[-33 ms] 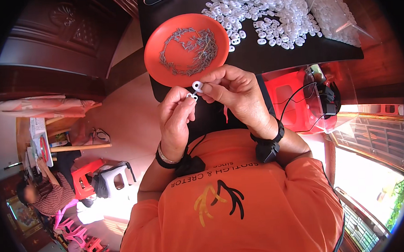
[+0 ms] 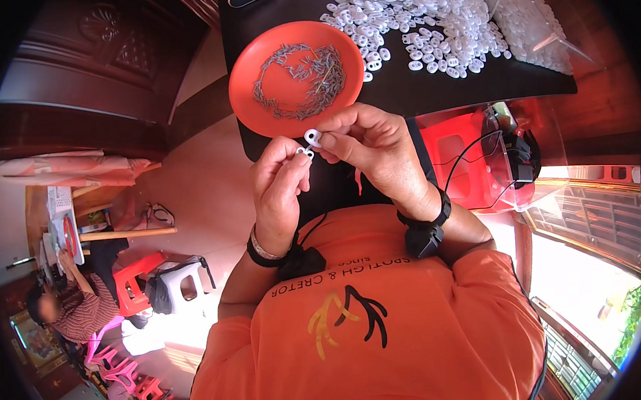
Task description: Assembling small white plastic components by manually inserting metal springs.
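Observation:
Between the thumb and fingers of my right hand [image 2: 376, 150] is a small white plastic piece [image 2: 312, 137] with a dark round hole showing. My left hand [image 2: 280, 184] pinches a second white plastic piece [image 2: 307, 154] just below it. A thin grey pin or screw seems to bridge the two pieces, though it is too small to make out well. Both hands meet at the near edge of an orange plate [image 2: 246, 95]. Grey screws or pins [image 2: 332, 76] lie scattered in that plate, many along its right side.
Heaps of white oval two-hole pieces [image 2: 432, 49] spread over the black table [image 2: 474, 88], beside a clear bag [image 2: 529, 30] full of them. Red stools [image 2: 452, 157] stand under the table's right side. Cables hang from black straps on my wrists. Another person [image 2: 80, 307] sits far left.

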The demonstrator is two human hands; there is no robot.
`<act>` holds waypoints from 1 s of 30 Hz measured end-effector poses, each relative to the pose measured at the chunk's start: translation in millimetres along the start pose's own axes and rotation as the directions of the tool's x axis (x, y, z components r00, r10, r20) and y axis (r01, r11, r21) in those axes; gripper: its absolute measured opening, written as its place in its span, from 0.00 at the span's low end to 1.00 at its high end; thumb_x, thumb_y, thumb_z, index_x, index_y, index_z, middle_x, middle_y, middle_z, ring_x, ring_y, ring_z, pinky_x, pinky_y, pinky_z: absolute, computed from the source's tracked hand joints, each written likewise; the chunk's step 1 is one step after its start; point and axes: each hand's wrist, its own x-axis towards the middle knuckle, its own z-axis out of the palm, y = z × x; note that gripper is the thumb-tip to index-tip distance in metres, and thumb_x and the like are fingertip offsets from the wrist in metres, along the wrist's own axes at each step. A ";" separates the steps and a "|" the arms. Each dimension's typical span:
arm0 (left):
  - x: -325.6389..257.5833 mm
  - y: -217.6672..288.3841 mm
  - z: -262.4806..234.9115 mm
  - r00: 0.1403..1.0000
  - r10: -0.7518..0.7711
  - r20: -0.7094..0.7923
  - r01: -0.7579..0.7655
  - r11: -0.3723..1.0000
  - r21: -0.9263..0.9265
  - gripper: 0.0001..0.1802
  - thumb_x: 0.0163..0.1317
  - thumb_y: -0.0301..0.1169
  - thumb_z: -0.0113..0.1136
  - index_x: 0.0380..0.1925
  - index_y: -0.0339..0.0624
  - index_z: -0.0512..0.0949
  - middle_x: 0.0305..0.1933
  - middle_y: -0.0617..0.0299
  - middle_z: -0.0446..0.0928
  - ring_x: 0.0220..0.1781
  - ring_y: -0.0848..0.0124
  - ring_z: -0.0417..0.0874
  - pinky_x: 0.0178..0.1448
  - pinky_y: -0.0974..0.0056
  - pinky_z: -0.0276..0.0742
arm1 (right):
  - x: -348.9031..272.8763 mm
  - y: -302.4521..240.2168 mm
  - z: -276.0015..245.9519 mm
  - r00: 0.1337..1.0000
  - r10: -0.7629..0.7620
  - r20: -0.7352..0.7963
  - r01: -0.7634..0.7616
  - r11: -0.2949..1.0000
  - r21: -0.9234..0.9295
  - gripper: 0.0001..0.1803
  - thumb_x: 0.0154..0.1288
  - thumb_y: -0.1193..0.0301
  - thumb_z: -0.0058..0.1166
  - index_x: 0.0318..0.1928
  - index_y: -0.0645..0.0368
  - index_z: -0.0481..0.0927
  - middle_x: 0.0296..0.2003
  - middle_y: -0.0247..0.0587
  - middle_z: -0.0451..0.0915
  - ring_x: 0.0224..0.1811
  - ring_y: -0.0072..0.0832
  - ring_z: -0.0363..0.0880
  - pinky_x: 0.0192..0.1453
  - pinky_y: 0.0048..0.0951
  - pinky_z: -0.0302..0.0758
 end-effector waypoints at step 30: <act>0.4 -9.3 3.1 0.996 -0.081 -0.021 0.079 0.991 -0.108 0.14 0.66 0.38 0.51 0.25 0.41 0.70 0.20 0.71 0.67 0.21 0.85 0.64 0.23 0.77 0.54 | 0.8 -5.6 -2.1 0.962 -0.176 0.210 0.262 0.818 -0.513 0.13 0.53 0.81 0.63 0.40 0.62 0.78 0.31 0.34 0.80 0.33 0.19 0.81 0.36 0.20 0.76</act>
